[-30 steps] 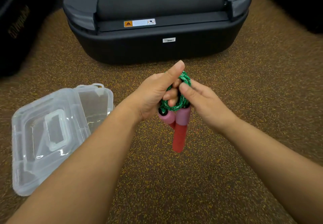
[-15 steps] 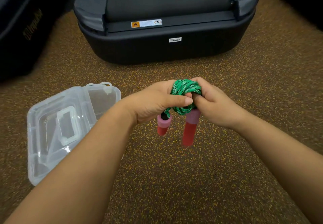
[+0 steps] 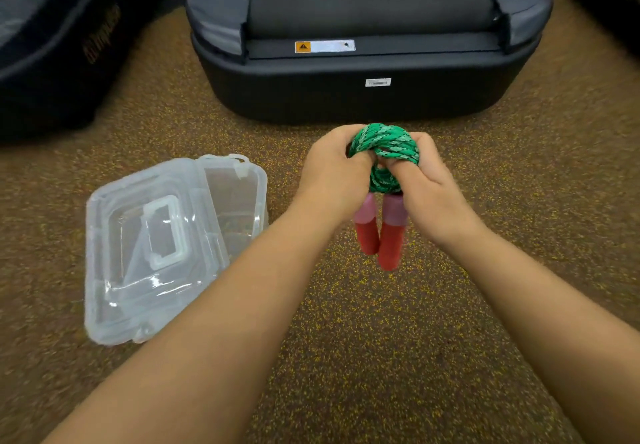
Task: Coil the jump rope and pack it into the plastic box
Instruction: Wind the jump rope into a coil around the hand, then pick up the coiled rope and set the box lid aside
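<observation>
The jump rope (image 3: pixel 384 152) is a green patterned cord wound into a tight bundle, held in the air above the floor. Its two pink-and-red handles (image 3: pixel 389 232) hang down side by side below the bundle. My left hand (image 3: pixel 332 170) grips the bundle's left side and my right hand (image 3: pixel 426 184) grips its right side, thumbs pressed into the cord. The clear plastic box (image 3: pixel 114 235) lies on the floor to the left of my hands, with its lid down.
A black treadmill base (image 3: pixel 363 97) stands just beyond my hands. Dark equipment (image 3: pixel 52 45) fills the upper left and upper right corners. The floor (image 3: pixel 381 357) is brown speckled rubber.
Both hands turned the bundle upward and closed around its two sides. The handles swung from apart to hanging together. The view shifted, so the box appears further right.
</observation>
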### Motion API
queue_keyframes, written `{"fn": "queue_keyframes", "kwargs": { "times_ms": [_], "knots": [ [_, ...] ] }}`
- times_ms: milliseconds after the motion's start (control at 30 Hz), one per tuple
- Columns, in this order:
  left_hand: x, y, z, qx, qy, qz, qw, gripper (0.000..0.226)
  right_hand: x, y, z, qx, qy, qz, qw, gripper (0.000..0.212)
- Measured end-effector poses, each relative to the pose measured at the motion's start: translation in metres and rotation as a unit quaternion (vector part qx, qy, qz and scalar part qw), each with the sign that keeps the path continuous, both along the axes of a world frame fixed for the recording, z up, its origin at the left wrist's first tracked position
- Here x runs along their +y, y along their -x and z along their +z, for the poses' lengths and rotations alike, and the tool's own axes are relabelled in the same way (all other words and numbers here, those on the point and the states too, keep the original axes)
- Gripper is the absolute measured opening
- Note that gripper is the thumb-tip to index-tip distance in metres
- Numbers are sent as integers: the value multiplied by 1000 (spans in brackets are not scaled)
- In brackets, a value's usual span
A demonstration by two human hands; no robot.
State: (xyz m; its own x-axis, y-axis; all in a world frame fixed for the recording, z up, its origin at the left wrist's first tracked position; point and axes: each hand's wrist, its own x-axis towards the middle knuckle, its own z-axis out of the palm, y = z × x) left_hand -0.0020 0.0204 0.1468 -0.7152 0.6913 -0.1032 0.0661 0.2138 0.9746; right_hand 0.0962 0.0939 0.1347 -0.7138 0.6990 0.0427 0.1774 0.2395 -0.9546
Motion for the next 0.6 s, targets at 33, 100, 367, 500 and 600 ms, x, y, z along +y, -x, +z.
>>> {"fn": "queue_keyframes", "kwargs": {
  "times_ms": [33, 100, 367, 500, 600],
  "knots": [
    [-1, 2, 2, -11, -2, 11, 1000, 32, -2, 5, -1, 6, 14, 9, 1000, 22],
    [-3, 7, 5, -28, 4, 36, 999, 36, -6, 12, 0, 19, 48, 39, 998, 31],
    [-13, 2, -10, -1, -10, 78, 997, 31, -21, 35, -19, 72, -68, -84, 992, 24],
    [-17, -4, -15, 40, -26, 105, 993, 30, -22, 45, -18, 84, -53, -69, 993, 42],
    [-27, -9, -13, 102, 17, 108, 989, 30, -24, 52, -16, 83, -48, -45, 994, 36]
  ]
}}
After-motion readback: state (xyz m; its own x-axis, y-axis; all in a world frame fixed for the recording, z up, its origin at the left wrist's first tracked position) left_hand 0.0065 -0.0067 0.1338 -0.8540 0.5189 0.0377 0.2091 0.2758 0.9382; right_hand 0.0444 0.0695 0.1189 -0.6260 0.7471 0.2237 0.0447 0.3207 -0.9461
